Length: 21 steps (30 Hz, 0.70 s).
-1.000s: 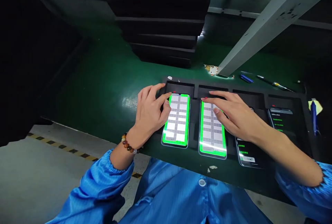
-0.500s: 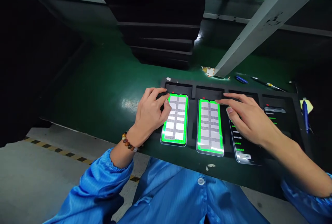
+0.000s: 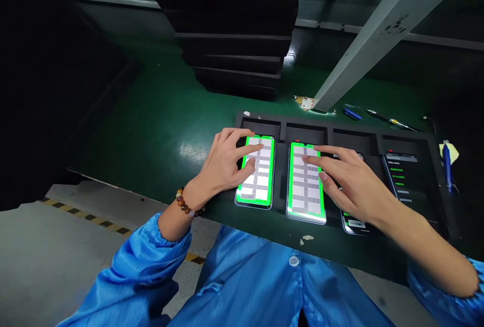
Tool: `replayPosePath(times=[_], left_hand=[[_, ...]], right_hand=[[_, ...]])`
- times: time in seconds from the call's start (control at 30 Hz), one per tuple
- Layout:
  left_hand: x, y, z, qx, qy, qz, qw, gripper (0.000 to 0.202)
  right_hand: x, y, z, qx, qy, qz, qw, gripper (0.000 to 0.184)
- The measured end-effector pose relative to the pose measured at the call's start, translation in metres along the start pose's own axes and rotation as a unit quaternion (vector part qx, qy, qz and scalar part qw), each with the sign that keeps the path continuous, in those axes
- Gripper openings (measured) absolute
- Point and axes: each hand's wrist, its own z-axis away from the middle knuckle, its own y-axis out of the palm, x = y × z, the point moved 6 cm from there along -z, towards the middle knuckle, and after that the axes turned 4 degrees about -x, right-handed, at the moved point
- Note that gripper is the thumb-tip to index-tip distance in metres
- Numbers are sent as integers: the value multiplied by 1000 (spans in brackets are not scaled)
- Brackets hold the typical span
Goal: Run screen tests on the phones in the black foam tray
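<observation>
My left hand (image 3: 230, 160), a beaded bracelet on its wrist, lies over the left edge of a smartphone (image 3: 263, 183). Its fingers are spread, with the index finger on the lit grid of white blocks and green border. Over a second smartphone (image 3: 305, 193) with the same grid, my right hand (image 3: 350, 178) reaches in from the right, fingers apart, index fingertip at the screen's upper middle. Part of a third smartphone (image 3: 354, 223) with a dark screen is hidden under that hand. Further right lies a fourth dark-screened smartphone (image 3: 403, 170), its lower part covered by my forearm.
The phones rest in a black tray (image 3: 283, 138) with recesses on a green table (image 3: 159, 130). Behind it stand a grey post (image 3: 363, 54), a blue pen cap (image 3: 352, 114) and a pen (image 3: 391, 120). A blue pen (image 3: 447, 168) lies at the right by a yellow paper (image 3: 455, 153).
Both index fingers have moved inward over their screens, the left one to the right and the right one to the left. More of the fourth phone shows now.
</observation>
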Motion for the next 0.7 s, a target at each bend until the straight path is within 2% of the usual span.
replayPosePath(times=[0.13, 0.43, 0.7], left_hand=[[-8, -5, 15, -24, 25, 25, 999, 37], [-29, -16, 54, -34, 85, 75, 993, 36], [-40, -21, 70, -51, 114, 113, 986, 35]], right_hand=[[15, -2, 13, -7, -17, -2, 1000, 41], [47, -2, 47, -7, -45, -45, 998, 47], [62, -1, 69, 2, -68, -92, 993, 53]])
